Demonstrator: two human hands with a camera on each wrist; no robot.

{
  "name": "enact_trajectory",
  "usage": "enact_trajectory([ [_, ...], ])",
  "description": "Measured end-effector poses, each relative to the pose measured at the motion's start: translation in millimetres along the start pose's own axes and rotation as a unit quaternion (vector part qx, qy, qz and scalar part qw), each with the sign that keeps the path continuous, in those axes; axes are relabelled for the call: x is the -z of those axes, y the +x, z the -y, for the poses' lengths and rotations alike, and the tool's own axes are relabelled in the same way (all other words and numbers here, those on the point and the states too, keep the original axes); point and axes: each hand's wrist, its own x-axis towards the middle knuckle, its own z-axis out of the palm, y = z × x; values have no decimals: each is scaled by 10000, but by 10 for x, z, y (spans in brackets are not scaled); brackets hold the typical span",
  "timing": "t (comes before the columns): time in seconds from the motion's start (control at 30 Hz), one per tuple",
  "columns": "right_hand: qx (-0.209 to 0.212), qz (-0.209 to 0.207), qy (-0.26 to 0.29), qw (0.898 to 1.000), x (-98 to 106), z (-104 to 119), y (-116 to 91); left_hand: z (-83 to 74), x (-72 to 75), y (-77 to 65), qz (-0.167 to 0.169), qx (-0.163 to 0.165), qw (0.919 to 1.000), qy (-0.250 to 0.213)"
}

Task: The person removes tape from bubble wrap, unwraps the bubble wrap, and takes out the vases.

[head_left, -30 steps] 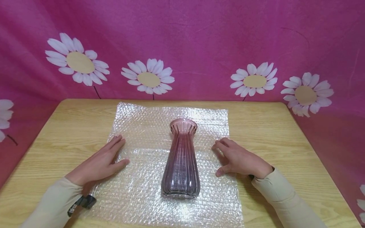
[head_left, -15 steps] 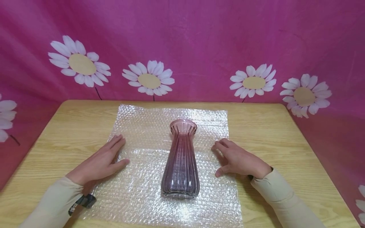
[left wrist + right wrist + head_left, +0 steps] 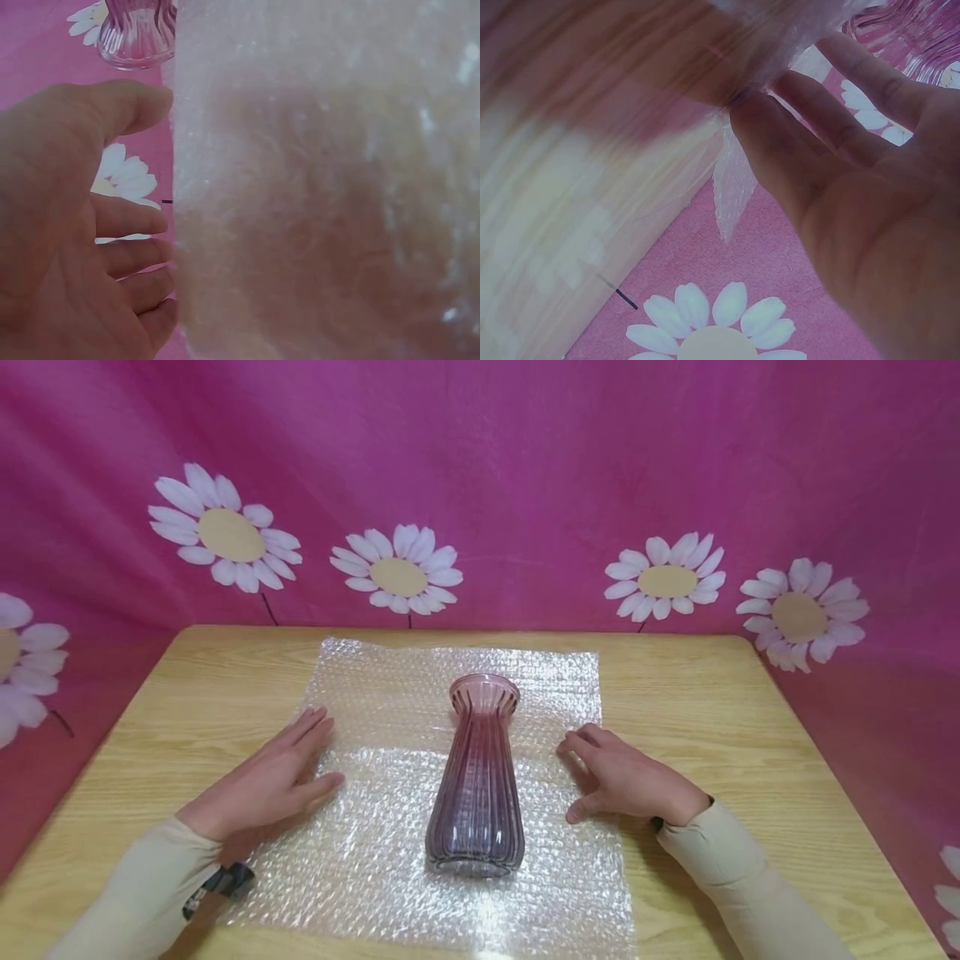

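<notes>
A ribbed glass vase (image 3: 477, 793), pink at the mouth and shading to smoky purple at its base, lies on its side on a sheet of clear bubble wrap (image 3: 360, 852). Its mouth points away from me. At the sheet's left edge, my left hand (image 3: 258, 785) rests with fingers extended and thumb apart. My right hand (image 3: 633, 777) is over the right edge, fingers slightly bent and fingertips touching the wrap. Neither hand touches the vase. In the left wrist view, bubble wrap (image 3: 322, 187) stands close to the fingertips, with the vase's rim (image 3: 139, 49) above the thumb.
The wrap is spread over a light wood-grain table (image 3: 720, 727). Behind and at both sides hangs a magenta cloth (image 3: 525, 460) printed with white daisies. Each forearm wears a beige sleeve (image 3: 135, 893), and a black strap (image 3: 221, 887) shows at the left wrist.
The head view has shifted slightly. Both hands and the vase keep nearly the same places on the bubble wrap.
</notes>
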Motion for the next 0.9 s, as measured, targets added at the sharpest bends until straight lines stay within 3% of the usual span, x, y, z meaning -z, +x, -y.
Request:
enact_trajectory([
  [0.13, 23, -5, 8, 10000, -4, 7, 2, -26, 48, -2, 55, 57, 10000, -21],
  [0.43, -16, 25, 73, 10000, 11, -3, 12, -131, 121, 19, -72, -149, 9999, 44],
  [0.9, 78, -29, -1, 10000, 1, -13, 12, -260, 71, 97, -286, -506, 9983, 8],
])
